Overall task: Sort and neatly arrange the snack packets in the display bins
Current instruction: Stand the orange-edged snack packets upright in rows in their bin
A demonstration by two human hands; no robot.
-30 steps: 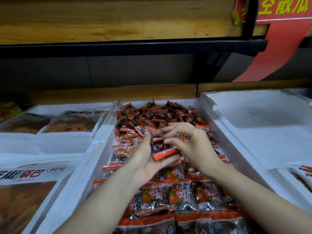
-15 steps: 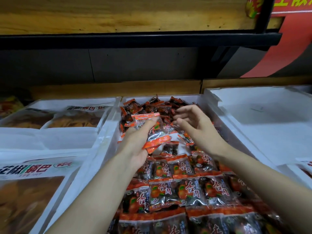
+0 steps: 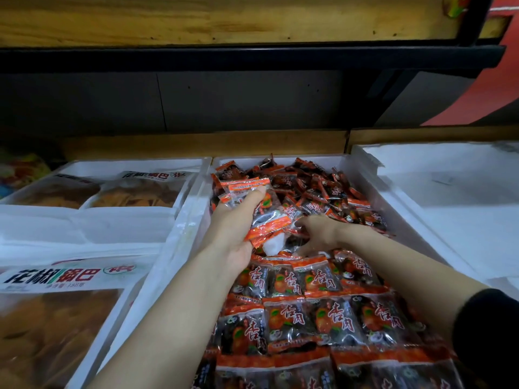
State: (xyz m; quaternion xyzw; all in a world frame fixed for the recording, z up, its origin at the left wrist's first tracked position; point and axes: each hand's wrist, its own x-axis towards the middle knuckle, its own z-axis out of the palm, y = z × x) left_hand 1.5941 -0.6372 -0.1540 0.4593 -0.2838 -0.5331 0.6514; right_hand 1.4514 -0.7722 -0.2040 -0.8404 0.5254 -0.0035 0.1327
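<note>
Left hand (image 3: 236,228): fingers curled round a stack (image 3: 254,203) of packets, raised over the bin (image 3: 174,242).
Right hand (image 3: 317,231): at 3 o'clock of the left hand, fingers dug among packets (grip cannot be told).
Rows (image 3: 295,315): flat, at the bin's 6 o'clock.
Pile (image 3: 337,192): jumbled, at its 12 o'clock.

Left hand (image 3: 236,228) gripping a stack of snack packets (image 3: 261,209) over the middle white bin (image 3: 193,220); right hand (image 3: 320,234) fingers-down among the loose pile (image 3: 323,189), behind neat front rows (image 3: 297,313).
</note>
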